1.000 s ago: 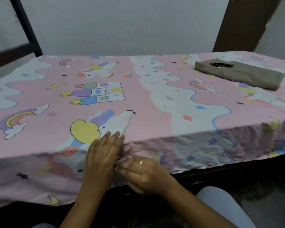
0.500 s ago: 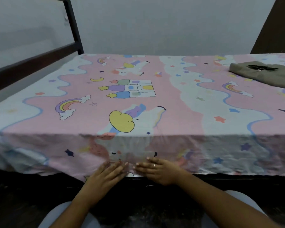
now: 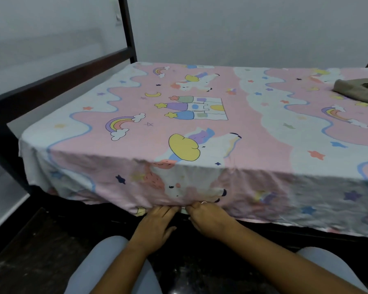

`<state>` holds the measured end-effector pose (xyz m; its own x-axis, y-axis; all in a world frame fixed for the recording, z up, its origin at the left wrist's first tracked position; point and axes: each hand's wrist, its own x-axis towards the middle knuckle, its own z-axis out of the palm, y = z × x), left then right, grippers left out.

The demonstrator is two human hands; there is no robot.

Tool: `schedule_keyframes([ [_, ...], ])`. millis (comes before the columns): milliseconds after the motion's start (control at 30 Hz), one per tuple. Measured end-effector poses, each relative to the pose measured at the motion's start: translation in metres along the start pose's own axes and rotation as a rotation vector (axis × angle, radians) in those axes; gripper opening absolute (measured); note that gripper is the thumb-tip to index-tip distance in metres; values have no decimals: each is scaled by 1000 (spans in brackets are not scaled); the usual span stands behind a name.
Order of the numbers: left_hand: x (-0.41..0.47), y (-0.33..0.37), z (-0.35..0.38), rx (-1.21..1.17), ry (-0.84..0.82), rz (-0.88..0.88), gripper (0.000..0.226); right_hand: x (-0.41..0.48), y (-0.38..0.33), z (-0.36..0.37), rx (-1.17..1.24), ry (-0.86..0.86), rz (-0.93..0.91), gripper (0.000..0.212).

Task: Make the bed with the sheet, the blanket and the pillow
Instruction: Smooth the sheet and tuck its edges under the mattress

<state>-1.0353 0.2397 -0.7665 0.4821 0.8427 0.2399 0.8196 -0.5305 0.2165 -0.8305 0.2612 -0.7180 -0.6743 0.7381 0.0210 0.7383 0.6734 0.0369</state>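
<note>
**A:** Where do the edges run?

**B:** The sheet (image 3: 253, 128) lies flat over the top of the bed and drops over the near side. Its hem hangs unevenly above the dark floor (image 3: 40, 251). At the left it wraps the near corner. The dark bed frame (image 3: 62, 77) runs just beside that left edge, and a post stands upright at the far corner against the wall.

**A:** And room to move?

**B:** The floor stretches between the person's knees (image 3: 98, 268) and the bed's near side, and on out to the left beside the frame. A folded olive-brown cloth (image 3: 359, 90) rests on the sheet at the far right, well apart from both hands and cut off by the picture's edge.

**A:** The grip?

**B:** Both hands meet at the hem, near the middle of the near side. The left hand (image 3: 155, 225) lies palm down with its fingers straight and their tips touching the hem, so its grip holds nothing. The right hand (image 3: 208, 219) wears a ring (image 3: 204, 202) and is just beside it. Its fingers bend down into the fabric, which hides their tips. I cannot tell whether that grip pinches the sheet or only presses it.
</note>
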Motion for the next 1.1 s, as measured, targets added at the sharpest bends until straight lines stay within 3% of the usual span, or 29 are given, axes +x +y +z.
schedule_keyframes([
  [267, 0, -6, 9, 33, 1, -16, 63, -9, -7, 17, -2, -22, 51, 44],
  [367, -1, -7, 6, -50, -35, -29, 60, -12, -14, 20, -19, -108, 100, 42],
  [467, 3, -6, -7, -266, 9, -149, 52, -6, -28, 1, -82, -153, 201, 35],
  [533, 1, -7, -20, -406, 211, -316, 42, 2, -42, -19, -74, -223, 224, 26],
  [600, -5, -11, -35, -446, 524, -504, 36, 15, -57, -30, -34, -223, 185, 27],
  [667, -11, -14, -48, -479, 815, -736, 31, 29, -78, -47, 30, -159, 115, 28],
  [733, -14, -23, -58, -610, 951, -963, 15, 49, -100, -54, 152, -70, 40, 33],
  [767, -14, -28, -60, -708, 945, -1058, 7, 59, -111, -57, 217, -51, 7, 36],
  [900, -10, -46, -60, -1012, 808, -1292, 29, 102, -131, -47, 418, -196, -16, 51],
  [1000, -7, -49, -58, -1073, 779, -1374, 31, 122, -125, -31, 522, -335, 54, 68],
  [1100, -4, -54, -57, -1026, 699, -1433, 27, 133, -126, -18, 546, -357, 87, 70],
])
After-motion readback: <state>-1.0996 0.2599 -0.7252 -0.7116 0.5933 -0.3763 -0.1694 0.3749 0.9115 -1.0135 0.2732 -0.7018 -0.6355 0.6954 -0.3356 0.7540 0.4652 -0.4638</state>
